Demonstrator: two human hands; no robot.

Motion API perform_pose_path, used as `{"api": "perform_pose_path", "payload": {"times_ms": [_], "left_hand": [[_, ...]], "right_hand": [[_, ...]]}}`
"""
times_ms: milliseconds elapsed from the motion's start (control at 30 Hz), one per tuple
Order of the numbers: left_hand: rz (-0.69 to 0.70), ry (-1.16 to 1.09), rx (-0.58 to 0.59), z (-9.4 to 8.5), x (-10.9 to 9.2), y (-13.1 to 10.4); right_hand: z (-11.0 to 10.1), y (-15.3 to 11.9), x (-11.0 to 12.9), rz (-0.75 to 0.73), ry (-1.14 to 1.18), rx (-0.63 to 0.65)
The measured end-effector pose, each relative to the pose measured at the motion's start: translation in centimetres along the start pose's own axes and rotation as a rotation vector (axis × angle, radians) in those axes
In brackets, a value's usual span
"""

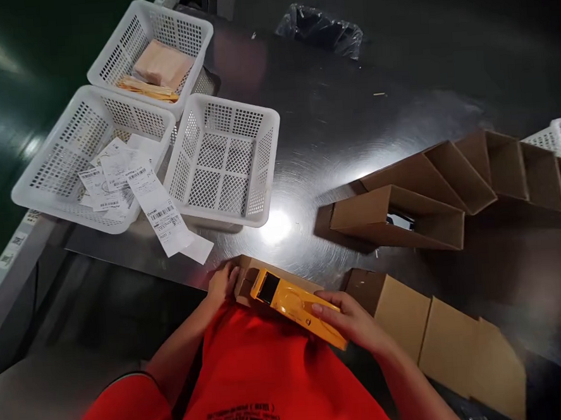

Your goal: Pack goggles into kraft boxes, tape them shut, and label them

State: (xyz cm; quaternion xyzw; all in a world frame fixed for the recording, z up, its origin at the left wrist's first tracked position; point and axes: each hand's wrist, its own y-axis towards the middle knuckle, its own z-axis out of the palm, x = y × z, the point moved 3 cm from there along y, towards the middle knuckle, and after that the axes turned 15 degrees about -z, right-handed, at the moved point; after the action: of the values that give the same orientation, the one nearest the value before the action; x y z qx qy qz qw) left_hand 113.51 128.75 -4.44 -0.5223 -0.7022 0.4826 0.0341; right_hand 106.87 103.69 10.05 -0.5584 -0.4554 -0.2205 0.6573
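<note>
My right hand [346, 317] is closed around one end of a long yellow plastic item [293, 304] with a dark panel near its other end; its exact kind I cannot make out. This item is tilted over a narrow cardboard box [248, 262] at the table's near edge, close to my red shirt. My left hand [224, 283] has its fingers curled on the left end of that box. The yellow item covers much of the box, so whether the two touch is unclear.
White plastic baskets stand at the left: one with printed label slips [154, 208], one with a pinkish stack [163, 64], and an empty one [223, 163]. Open cardboard boxes [361, 221] line the right, with more cardboard [449, 333] nearer. A plastic-lined bin [319, 30] is beyond.
</note>
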Motion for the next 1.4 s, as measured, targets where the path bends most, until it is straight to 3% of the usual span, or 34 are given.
{"api": "perform_pose_path", "payload": {"times_ms": [133, 200, 333, 400, 500, 633, 700, 800, 867, 1033, 1100, 1167, 1267, 1333, 1400], "left_hand": [[-0.050, 0.103, -0.069, -1.5, 0.7, -0.3], [-0.001, 0.114, -0.092, -1.8, 0.9, -1.5], [0.346, 0.141, 0.099, -1.2, 0.8, -4.3], [0.381, 0.223, 0.189, -1.4, 0.5, -4.5], [0.411, 0.352, 0.208, -3.1, -1.2, -4.0], [0.751, 0.522, 0.149, -4.6, -5.4, -4.2], [0.828, 0.600, 0.125, -4.6, -6.9, -4.4], [0.848, 0.655, 0.073, -4.6, -7.9, -4.4], [0.860, 0.679, 0.058, -4.8, -8.1, -4.3], [0.848, 0.773, 0.005, -6.7, -7.5, -3.8], [0.829, 0.824, -0.058, -7.6, -7.2, -3.6], [0.831, 0.883, -0.102, -8.3, -7.0, -3.6], [0.850, 1.000, -0.165, -8.5, -7.2, -4.3], [0.849, 1.085, -0.252, -7.7, -7.9, -5.4], [0.868, 1.130, -0.306, -5.9, -9.0, -6.8]], "right_hand": [[0.1, 0.0, 0.2, 0.013, 0.024, 0.007], [0.1, 0.0, 0.2, 0.020, 0.037, 0.004], [0.0, 0.2, 0.2, 0.016, 0.037, -0.011], [-0.1, 0.2, 0.2, 0.009, 0.048, -0.001], [-0.2, 0.3, 0.5, -0.005, 0.055, 0.024], [-0.4, 0.7, 1.1, -0.016, 0.025, 0.025], [-0.3, 1.0, 1.6, -0.016, 0.020, 0.043], [-0.9, 0.8, 2.0, -0.006, 0.007, 0.107], [-2.3, -0.5, 1.5, -0.002, -0.028, 0.127], [-8.3, -7.0, -4.1, 0.088, -0.144, 0.050], [-9.8, -8.5, -6.4, 0.126, -0.259, -0.008], [-9.9, -8.2, -7.5, 0.133, -0.402, -0.020], [-8.5, -5.5, -7.5, 0.163, -0.557, 0.051], [-7.6, -3.6, -7.1, 0.199, -0.576, 0.105], [-7.1, -2.5, -7.0, 0.226, -0.547, 0.107]]}}
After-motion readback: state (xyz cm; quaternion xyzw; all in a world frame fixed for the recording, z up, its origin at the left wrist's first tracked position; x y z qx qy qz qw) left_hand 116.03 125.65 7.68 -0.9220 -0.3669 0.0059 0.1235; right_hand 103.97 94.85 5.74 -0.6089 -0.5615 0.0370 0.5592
